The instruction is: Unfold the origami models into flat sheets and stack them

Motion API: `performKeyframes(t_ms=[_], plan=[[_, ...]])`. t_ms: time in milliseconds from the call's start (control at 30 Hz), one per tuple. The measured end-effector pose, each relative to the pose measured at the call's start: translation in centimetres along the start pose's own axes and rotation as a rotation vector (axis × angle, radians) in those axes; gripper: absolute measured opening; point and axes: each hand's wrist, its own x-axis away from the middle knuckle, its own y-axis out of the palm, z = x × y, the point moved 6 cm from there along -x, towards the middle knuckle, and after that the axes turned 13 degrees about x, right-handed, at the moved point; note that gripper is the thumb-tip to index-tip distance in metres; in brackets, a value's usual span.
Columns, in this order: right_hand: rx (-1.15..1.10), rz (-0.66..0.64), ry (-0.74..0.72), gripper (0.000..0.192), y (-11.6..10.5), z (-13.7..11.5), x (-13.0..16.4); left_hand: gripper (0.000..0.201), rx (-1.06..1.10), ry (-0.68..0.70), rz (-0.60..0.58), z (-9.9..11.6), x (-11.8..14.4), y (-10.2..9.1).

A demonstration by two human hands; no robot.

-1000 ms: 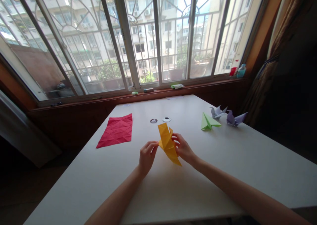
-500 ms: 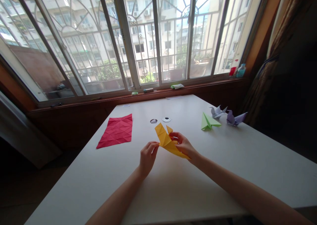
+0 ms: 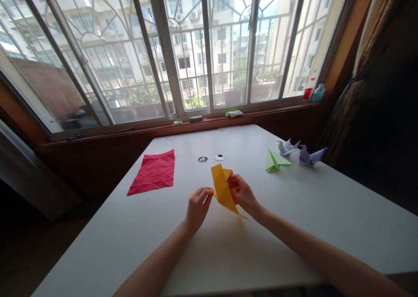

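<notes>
A yellow sheet of origami paper, partly folded and creased, is held up above the white table. My left hand pinches its left corner between thumb and fingertips. On the other side, my right hand grips the paper with its fingers partly behind a fold, so some of the fingertips are hidden. One pointed corner of the paper hangs toward me, below the right hand.
A creased red paper sheet lies at left. To the right stand a green folded paper plane, a white paper crane and a purple paper crane. Two round inserts, one being a white disc, sit mid-table. Behind is a windowsill.
The yellow paper has turned more upright, and its near corner has swung down and left. My left hand has shifted slightly right, still pinching the edge.
</notes>
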Motion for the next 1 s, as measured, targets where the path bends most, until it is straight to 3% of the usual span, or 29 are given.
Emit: performKeyframes(t_ms=[167, 267, 333, 500, 633, 800, 1000], plan=[[0.209, 0.169, -0.178, 0.021, -1.0, -1.0, 0.2, 0.041, 0.178, -0.132, -0.146, -0.5, 0.0, 1.5], [0.272, 0.181, -0.289, 0.026, -0.9, -1.9, 0.6, 0.057, 0.578, -0.323, -0.245, -0.4, 0.2, 2.8], [0.296, 0.163, -0.353, 0.03, -0.5, -2.5, 1.0, 0.063, 0.773, -0.463, -0.196, -0.7, 0.4, 3.3], [0.413, 0.163, -0.526, 0.032, 0.1, -3.9, 2.1, 0.046, 0.628, -0.59, 0.09, -2.8, 0.9, 2.1], [0.449, 0.186, -0.506, 0.036, -0.1, -3.6, 2.0, 0.033, 0.532, -0.564, 0.213, -3.4, 0.8, 0.8], [0.461, 0.196, -0.445, 0.039, -0.4, -2.8, 1.5, 0.026, 0.442, -0.5, 0.285, -2.6, 0.5, -0.1], [0.56, 0.147, -0.448, 0.036, 0.0, -2.9, 1.7, 0.019, 0.389, -0.469, 0.282, -2.0, 0.3, 0.0]])
